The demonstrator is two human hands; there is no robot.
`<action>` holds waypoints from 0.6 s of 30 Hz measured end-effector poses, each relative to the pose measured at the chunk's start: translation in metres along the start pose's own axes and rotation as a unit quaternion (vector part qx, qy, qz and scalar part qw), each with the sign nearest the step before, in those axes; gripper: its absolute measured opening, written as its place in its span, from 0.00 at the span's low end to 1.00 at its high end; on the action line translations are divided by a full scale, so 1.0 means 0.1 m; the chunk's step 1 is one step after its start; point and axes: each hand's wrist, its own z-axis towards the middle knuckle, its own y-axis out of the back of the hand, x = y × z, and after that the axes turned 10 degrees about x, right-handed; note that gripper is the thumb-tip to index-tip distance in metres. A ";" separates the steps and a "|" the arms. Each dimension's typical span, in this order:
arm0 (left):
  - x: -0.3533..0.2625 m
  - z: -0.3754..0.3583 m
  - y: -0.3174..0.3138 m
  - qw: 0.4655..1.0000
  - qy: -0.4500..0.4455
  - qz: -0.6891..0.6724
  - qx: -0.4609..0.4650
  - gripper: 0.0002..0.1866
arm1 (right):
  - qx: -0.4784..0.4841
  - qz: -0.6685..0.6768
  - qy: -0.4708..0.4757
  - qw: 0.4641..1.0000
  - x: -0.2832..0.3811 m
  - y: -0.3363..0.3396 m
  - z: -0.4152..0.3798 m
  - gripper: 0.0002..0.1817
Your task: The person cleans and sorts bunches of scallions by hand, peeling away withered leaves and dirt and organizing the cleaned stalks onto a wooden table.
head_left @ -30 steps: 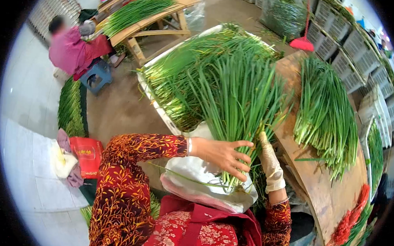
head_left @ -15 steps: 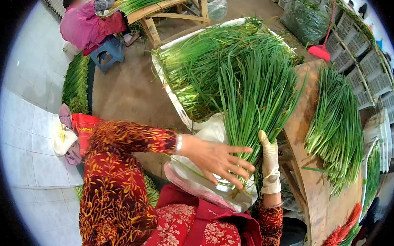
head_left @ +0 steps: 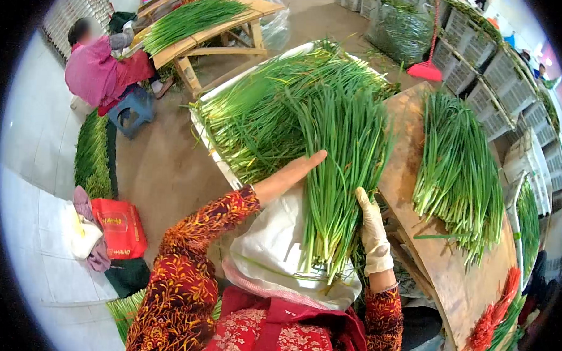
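Note:
A loose bunch of garlic chives (head_left: 339, 202) lies across my lap, pale stem ends toward me and green leaves pointing away. My right hand (head_left: 373, 234), in a whitish glove, grips the bunch from its right side, thumb on top; its other fingers are hidden underneath. My bare left hand (head_left: 293, 175) reaches in at the left edge of the leaves with its fingers stretched out flat, seen edge-on. Below the stems is a white sack (head_left: 269, 237) over my lap. Just beyond, more chives (head_left: 252, 125) are heaped in a white crate (head_left: 215, 149).
On the wooden table (head_left: 400, 142) at right lie another chive pile (head_left: 457, 175) and red ties (head_left: 494, 313). A person (head_left: 96, 70) sits on a blue stool (head_left: 131, 111) at a second table (head_left: 199, 49). A red bag (head_left: 121, 229) stands left; a red broom (head_left: 426, 70) is behind.
My left hand has moved from over the stem ends up to the left side of the leaves. The stem ends now show uncovered, and the view has shifted slightly.

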 end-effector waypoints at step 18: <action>-1.72 -0.14 -0.80 0.957 -0.270 0.048 -0.092 0.42 | 0.169 -0.084 0.211 0.959 1.37 -0.58 -0.45 0.35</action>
